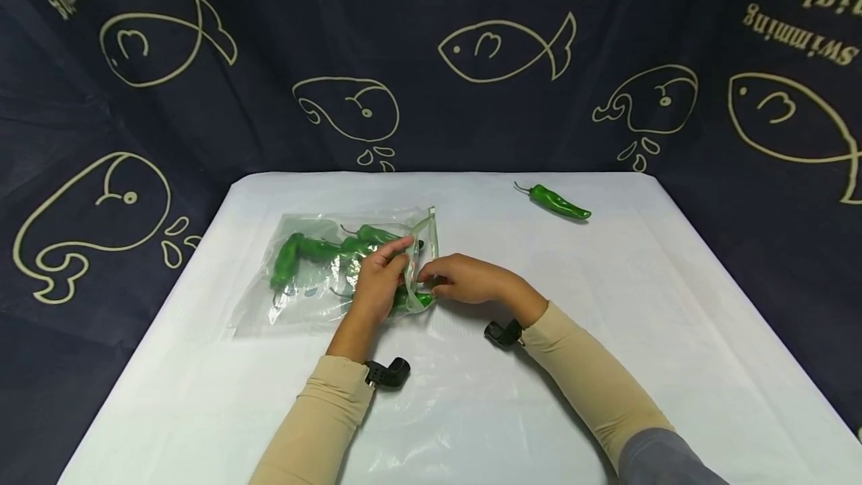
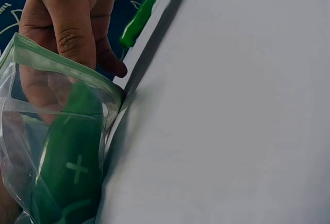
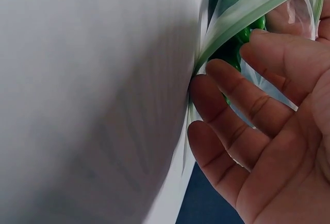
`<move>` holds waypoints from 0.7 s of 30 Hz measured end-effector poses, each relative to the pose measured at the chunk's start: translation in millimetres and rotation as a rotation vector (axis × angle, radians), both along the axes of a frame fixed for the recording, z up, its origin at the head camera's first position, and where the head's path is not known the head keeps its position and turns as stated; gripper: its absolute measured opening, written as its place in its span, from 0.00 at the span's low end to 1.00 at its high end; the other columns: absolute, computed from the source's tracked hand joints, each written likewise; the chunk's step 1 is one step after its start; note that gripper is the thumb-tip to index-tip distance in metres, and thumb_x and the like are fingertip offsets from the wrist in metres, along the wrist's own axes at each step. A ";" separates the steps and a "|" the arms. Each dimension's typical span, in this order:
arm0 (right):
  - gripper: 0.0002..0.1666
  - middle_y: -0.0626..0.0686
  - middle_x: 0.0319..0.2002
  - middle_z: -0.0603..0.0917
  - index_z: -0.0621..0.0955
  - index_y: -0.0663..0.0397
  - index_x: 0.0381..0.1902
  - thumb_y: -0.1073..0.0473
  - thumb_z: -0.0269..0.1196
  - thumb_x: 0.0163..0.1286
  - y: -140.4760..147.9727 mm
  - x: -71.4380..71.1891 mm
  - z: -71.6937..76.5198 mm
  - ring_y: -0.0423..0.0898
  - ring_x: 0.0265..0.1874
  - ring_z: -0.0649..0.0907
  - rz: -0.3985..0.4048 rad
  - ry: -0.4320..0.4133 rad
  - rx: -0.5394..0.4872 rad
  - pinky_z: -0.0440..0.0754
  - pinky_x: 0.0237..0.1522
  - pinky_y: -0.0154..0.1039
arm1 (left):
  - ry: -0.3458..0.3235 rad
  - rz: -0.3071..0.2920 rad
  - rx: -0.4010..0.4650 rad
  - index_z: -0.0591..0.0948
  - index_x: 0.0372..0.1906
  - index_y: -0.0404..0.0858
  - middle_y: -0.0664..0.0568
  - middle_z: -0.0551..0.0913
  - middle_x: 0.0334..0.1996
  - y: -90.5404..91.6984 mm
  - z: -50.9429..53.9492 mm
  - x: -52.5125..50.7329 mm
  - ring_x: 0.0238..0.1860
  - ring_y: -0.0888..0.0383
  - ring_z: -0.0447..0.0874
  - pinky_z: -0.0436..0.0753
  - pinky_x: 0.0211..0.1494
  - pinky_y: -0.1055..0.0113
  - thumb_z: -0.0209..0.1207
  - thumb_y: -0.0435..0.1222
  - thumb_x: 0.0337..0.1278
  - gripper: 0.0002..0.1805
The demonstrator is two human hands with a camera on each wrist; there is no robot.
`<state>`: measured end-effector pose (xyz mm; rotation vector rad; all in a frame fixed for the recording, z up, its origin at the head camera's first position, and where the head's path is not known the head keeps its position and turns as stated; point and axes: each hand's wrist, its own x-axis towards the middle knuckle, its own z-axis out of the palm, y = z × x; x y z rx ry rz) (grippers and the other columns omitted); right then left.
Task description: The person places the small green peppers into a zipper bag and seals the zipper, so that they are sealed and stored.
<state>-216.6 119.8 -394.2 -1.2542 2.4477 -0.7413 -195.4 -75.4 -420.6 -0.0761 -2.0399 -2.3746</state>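
A clear zip bag (image 1: 259,309) lies on its side, its mouth facing right, with several green peppers (image 1: 286,260) inside. My left hand (image 1: 376,283) grips the bag near its mouth, holding the opening apart. One pepper (image 1: 423,299) lies just inside the mouth; the left wrist view shows this pepper (image 2: 69,157) through the plastic. My right hand (image 1: 468,278) is at the opening. In the right wrist view the fingers of this hand (image 3: 268,126) are loosely bent beside the green zip strip (image 3: 242,20), with no pepper held between them.
A single green pepper (image 1: 557,203) lies near the back of the white table (image 1: 606,305), right of the bag. Behind the table hangs a dark cloth (image 1: 431,126) with fish and whale drawings. Each wrist wears a small black camera (image 1: 389,373).
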 end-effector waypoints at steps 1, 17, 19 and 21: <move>0.18 0.54 0.53 0.83 0.81 0.55 0.58 0.65 0.61 0.72 0.1 0.2 0.0 0.47 0.51 0.81 -0.001 -0.001 0.001 0.78 0.53 0.43 | -0.002 -0.002 0.003 0.81 0.59 0.32 0.46 0.77 0.60 0.0 0.0 -0.1 0.31 0.63 0.74 0.76 0.30 0.73 0.53 0.26 0.64 0.19; 0.19 0.54 0.56 0.82 0.79 0.57 0.61 0.62 0.60 0.73 14.9 -10.0 -2.4 0.47 0.50 0.81 -0.059 0.025 0.012 0.79 0.53 0.43 | -0.013 0.006 -0.004 0.81 0.59 0.32 0.44 0.78 0.57 -0.2 2.9 0.6 0.30 0.63 0.74 0.74 0.30 0.73 0.53 0.26 0.64 0.19; 0.19 0.54 0.55 0.82 0.80 0.57 0.60 0.61 0.60 0.73 23.5 -12.9 -2.1 0.48 0.50 0.82 -0.088 0.045 -0.002 0.79 0.52 0.44 | -0.016 0.003 -0.006 0.81 0.59 0.32 0.43 0.78 0.56 0.2 2.6 0.5 0.30 0.63 0.75 0.75 0.30 0.73 0.53 0.26 0.64 0.19; 0.19 0.54 0.54 0.83 0.80 0.58 0.59 0.61 0.59 0.73 33.8 -16.3 -1.8 0.48 0.50 0.82 -0.120 0.071 -0.016 0.79 0.52 0.46 | -0.019 0.001 -0.005 0.81 0.59 0.32 0.43 0.78 0.56 0.3 1.8 -0.1 0.30 0.63 0.75 0.75 0.30 0.73 0.53 0.26 0.65 0.19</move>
